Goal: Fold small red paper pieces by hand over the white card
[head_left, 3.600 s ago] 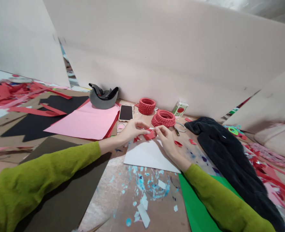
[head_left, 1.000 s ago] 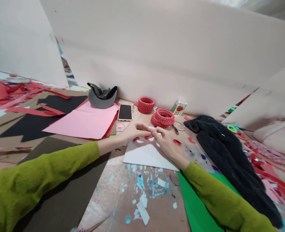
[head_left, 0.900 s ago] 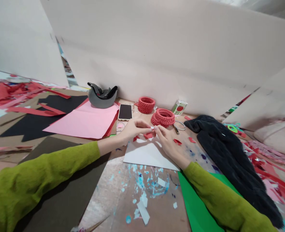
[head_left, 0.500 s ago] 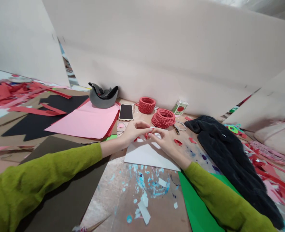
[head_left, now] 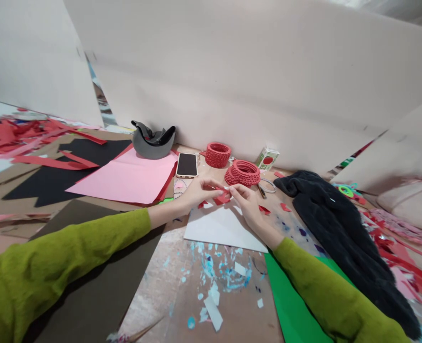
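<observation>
Over a white sheet (head_left: 225, 231), my left hand (head_left: 201, 191) pinches a small piece of folded red paper (head_left: 223, 197) between thumb and fingers. My right hand (head_left: 247, 204) is closed at the right edge of the same piece, thumb and fingertips together. More small folded red bits lie close by: one red bit (head_left: 203, 204) by the left fingers, another red bit (head_left: 264, 210) just right of my right hand. Behind the hands stand two coiled rings of folded red paper, a far ring (head_left: 218, 155) and a nearer ring (head_left: 242, 173).
Beyond my left hand are a phone (head_left: 187, 165), a grey cap (head_left: 154, 143) and pink paper (head_left: 125, 177). A small carton (head_left: 267, 158) stands by the white partition (head_left: 232, 71). Dark fuzzy cloth (head_left: 336, 233) and green paper (head_left: 293, 300) lie on the right.
My fingertips have drawn slightly apart, the right hand shifting right. More of the red paper now shows between them.
</observation>
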`<state>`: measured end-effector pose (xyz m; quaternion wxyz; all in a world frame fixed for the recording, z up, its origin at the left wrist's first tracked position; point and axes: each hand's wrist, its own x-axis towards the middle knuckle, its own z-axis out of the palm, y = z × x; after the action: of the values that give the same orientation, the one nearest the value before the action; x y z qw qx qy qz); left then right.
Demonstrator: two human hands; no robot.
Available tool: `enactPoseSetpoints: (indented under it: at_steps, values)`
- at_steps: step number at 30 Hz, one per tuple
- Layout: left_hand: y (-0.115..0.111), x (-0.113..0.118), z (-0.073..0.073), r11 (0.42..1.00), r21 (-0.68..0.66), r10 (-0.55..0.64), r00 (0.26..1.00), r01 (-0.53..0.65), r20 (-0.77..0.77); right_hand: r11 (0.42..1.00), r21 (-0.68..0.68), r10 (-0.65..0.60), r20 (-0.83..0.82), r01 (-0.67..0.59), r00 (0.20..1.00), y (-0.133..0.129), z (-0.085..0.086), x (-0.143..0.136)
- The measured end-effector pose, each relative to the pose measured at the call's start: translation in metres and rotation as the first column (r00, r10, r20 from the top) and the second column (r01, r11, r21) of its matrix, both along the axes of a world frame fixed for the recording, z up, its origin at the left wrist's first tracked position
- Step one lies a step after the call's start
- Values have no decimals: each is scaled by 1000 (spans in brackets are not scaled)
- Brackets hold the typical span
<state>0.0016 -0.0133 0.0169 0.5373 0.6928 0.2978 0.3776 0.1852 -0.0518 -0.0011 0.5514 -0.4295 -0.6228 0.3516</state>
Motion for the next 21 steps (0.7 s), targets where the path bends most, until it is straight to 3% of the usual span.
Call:
enactPoseSetpoints:
  at_steps: [8, 21]
  values:
    - [-3, 0, 8, 989, -137, -51, 999, 52, 10, 996, -54, 71, -82, -75, 994, 5, -4, 2]
    - [-3, -1, 5, 992, -125, -28, 999, 32, 34, 998, -45, 35, -3, -35, 999, 3, -1, 2]
